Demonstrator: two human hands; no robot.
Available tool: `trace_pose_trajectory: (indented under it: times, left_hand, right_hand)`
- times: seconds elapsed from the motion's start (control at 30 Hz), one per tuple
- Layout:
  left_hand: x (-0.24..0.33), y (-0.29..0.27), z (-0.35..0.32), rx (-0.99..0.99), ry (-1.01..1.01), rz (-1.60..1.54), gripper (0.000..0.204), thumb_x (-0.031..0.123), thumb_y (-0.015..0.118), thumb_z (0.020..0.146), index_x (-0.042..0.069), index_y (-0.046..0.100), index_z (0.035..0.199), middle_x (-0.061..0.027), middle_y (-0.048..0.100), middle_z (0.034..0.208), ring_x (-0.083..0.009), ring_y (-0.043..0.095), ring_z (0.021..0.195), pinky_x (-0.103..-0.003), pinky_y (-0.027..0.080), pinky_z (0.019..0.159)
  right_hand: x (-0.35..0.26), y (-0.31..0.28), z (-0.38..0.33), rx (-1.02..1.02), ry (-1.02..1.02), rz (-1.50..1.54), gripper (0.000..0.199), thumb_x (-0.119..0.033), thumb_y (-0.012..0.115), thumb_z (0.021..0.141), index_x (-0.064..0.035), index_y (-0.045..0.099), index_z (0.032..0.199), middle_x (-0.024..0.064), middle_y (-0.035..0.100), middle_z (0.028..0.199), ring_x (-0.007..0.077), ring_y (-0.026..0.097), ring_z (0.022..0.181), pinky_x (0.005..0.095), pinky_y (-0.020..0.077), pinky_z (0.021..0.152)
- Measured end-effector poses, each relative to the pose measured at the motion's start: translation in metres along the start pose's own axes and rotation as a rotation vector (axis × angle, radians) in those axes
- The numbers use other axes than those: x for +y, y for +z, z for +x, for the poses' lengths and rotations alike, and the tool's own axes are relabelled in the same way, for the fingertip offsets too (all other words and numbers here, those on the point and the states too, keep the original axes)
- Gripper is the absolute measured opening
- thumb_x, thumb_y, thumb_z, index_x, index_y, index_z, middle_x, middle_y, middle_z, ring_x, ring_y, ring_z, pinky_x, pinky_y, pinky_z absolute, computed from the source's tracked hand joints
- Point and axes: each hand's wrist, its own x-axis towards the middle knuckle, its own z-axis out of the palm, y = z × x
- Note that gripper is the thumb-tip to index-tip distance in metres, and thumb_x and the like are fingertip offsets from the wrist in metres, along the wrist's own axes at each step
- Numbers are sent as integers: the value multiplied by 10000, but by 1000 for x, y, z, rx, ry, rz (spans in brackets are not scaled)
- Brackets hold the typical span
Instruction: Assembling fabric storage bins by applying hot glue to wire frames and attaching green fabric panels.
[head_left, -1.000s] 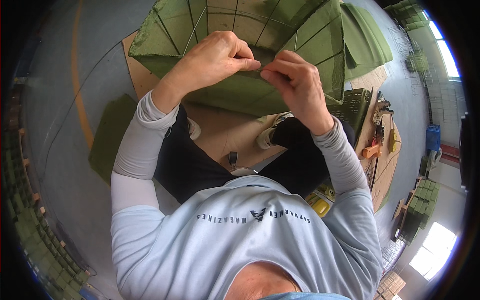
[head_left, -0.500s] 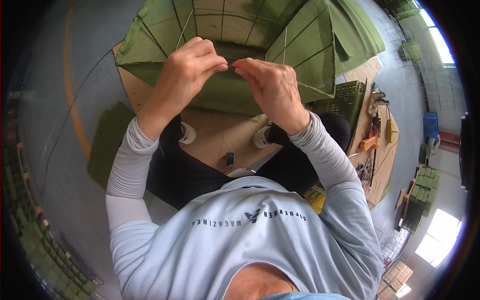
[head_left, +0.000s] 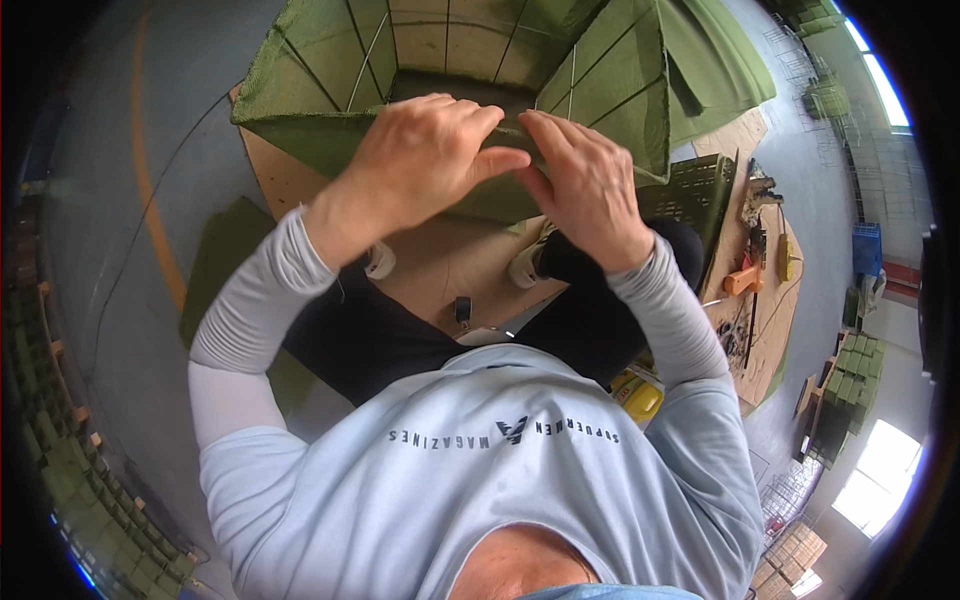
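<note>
In front of me is an open wire-framed box covered in green mesh fabric, its inner walls crossed by thin wires. Both hands are at the middle of its near rim, close together. The fingers of my left hand curl over the rim, with the thumb stretched to the right below them. My right hand is bent over the same rim, its thumb near the left thumb. The fabric edge lies between fingers and thumbs on both sides. The fingertips are partly hidden.
A cardboard sheet lies under the box and my feet. To the right, a green perforated crate stands beside a board with an orange-handled tool and a yellow tool. Green fabric lies on the floor at left.
My fingertips were pinched together at the rim with a small gap between the hands. Now both hands have come nearer to me, with thumbs spread from the fingers.
</note>
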Motion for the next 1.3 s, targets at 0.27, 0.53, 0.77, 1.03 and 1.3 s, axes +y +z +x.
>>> trace_pose_trajectory:
  times: [0.27,0.53,0.77,1.03,1.3]
  left_hand:
    - [-43,6,40,-742,-186,-625,1043,830,159,900,-34,568,1318,-236,584,1338,-310,529,1289,-365,398,1091]
    - [-37,-14,-9,434,0,-230,356,294,554,1014,34,638,1242,-150,704,1035,-330,683,959,-373,513,958]
    - [-35,-7,-19,31,9,68,568,523,465,996,27,667,1185,-199,705,1004,-394,658,967,-422,496,971]
    - [-28,-57,39,-961,-374,-489,1166,942,135,780,64,397,1501,-205,375,1539,-329,309,1454,-385,189,1216]
    - [-38,-11,4,383,183,-51,470,373,523,1014,-42,608,1216,-203,663,1088,-364,648,1022,-418,520,866]
  right_hand:
    - [19,-13,39,-661,114,415,721,-566,747,803,18,622,1208,229,693,925,328,691,884,394,530,806]
    - [14,11,29,332,-295,150,415,-330,686,906,20,633,1122,155,685,1030,304,667,930,408,538,827]
    - [-6,9,32,-230,3,134,459,-464,678,874,-14,592,854,155,614,636,335,660,662,432,517,615]
    - [15,5,63,-851,155,547,791,-694,503,921,51,655,1139,152,580,665,217,627,698,377,481,669]
    - [7,-25,18,254,-255,127,383,-12,664,867,73,581,1231,226,652,1175,369,643,1101,469,506,964]
